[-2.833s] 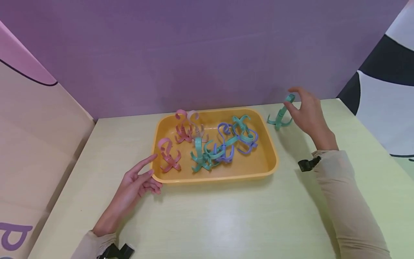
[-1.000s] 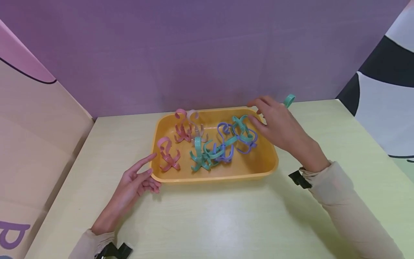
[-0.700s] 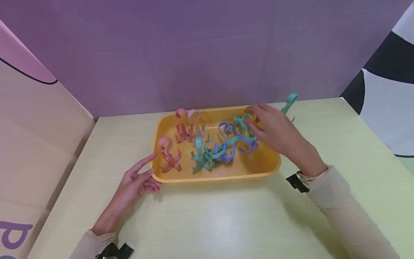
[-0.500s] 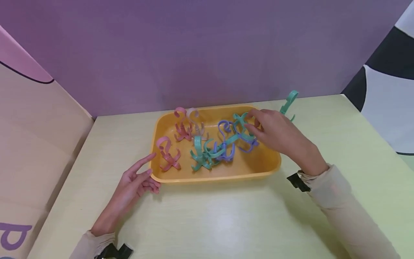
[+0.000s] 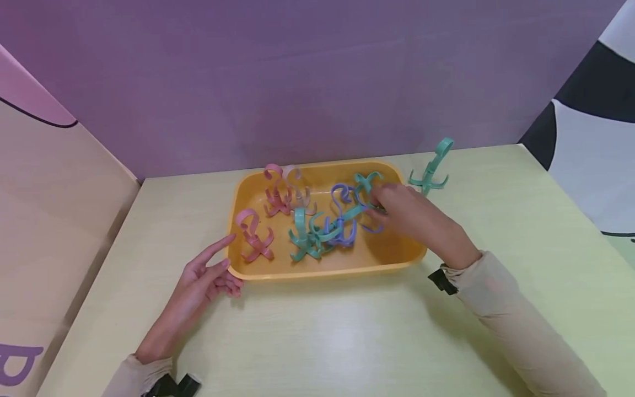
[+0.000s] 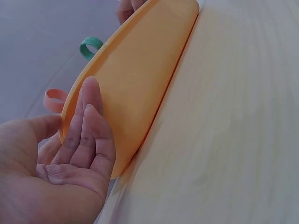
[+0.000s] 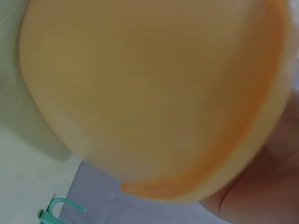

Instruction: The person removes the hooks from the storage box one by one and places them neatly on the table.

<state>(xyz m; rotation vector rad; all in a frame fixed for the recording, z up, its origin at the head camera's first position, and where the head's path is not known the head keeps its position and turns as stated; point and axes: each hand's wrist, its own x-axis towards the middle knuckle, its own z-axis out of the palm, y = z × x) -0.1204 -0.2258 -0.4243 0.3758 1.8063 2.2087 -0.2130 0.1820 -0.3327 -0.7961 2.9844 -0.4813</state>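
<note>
Pale tabletop [image 5: 317, 342] across the foreground, a soft glare in the middle. Low on the left, a beige sleeve [image 5: 139, 375] with a black device [image 5: 188, 386] at the cuff, and right ahead, the left hand [image 5: 198, 281], at the near left corner of a yellow tray [image 5: 327, 274]. Loose there, fingers long and apart, index tip at the rim; in the left wrist view, the others alongside the outer wall.

Into the tray: a red piece [image 5: 257, 245] near the left end, splayed legs down, hooked top up. Toward the middle, quite the cluster: an upright green piece [image 5: 303, 241] and more green close by a curled blue piece [image 5: 340, 221]. In from the right, down among blue and green, the right hand [image 5: 409, 212], fingers bent, tips hidden; cannot tell whether clamped on anything.

Farther back, side by side, a second red piece [image 5: 278, 201] and a pale pink piece [image 5: 301, 203]; toward the far right corner, another green piece [image 5: 366, 182].

Outside the tray, just beyond that corner, an outer green piece [image 5: 430, 172] standing on the tabletop. Behind everything, a purple backdrop [image 5: 317, 82].
</note>
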